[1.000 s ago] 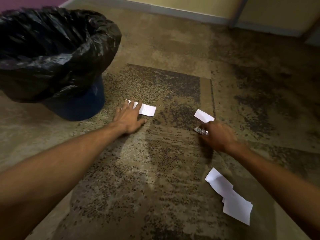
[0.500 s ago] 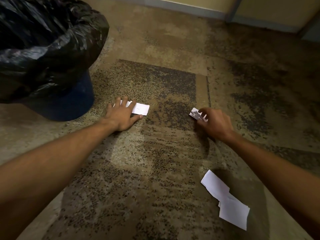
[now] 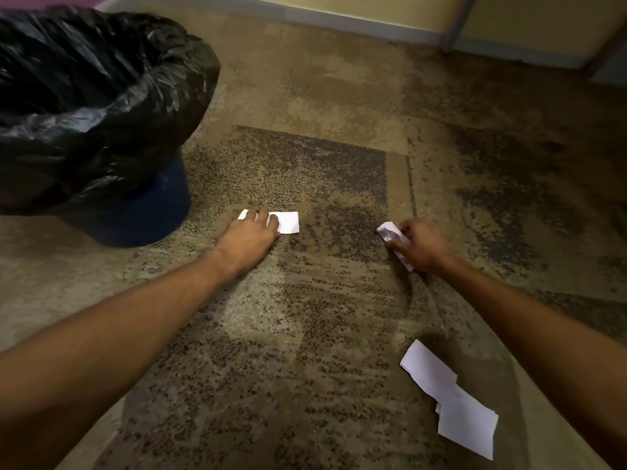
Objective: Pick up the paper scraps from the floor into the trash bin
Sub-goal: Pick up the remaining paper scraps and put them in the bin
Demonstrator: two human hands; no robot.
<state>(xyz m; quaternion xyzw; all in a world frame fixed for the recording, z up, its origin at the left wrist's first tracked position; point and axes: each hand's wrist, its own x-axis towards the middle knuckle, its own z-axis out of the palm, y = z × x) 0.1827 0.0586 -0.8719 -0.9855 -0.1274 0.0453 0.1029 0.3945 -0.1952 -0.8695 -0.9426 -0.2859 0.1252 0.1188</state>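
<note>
White paper scrap lying flat on the floor, just right of the trash bin, half covered by the left hand. Fingers spread and pressed down on it, palm low: not a closed grasp yet, more a pinning or gathering contact, probably to slide an edge up off the rough surface, since a thin sheet offers nothing to pinch while flat.

Farther right of the bin, well apart from that first piece, a crumpled scrap clenched in the right hand, white ends sticking out above and below the fist. Crushed small, likely so the same hand can carry it and perhaps take more.

Nearer the camera and well right of the bin, two more flat scraps overlapping on the floor, untouched, close beside the right forearm.

Bin itself dark blue at the base, lined with a black plastic bag billowing over the rim, mouth open and within easy reach of the left hand. Whether any paper lies inside: cannot tell, interior too dark.

Speckled brown-and-tan floor all around, pale wall and grey skirting far beyond the bin.

Judged from this: collecting underway, nothing visibly dropped in, one piece held, one under the fingers, two waiting. Main risk a flat sheet slipping away instead of lifting.
</note>
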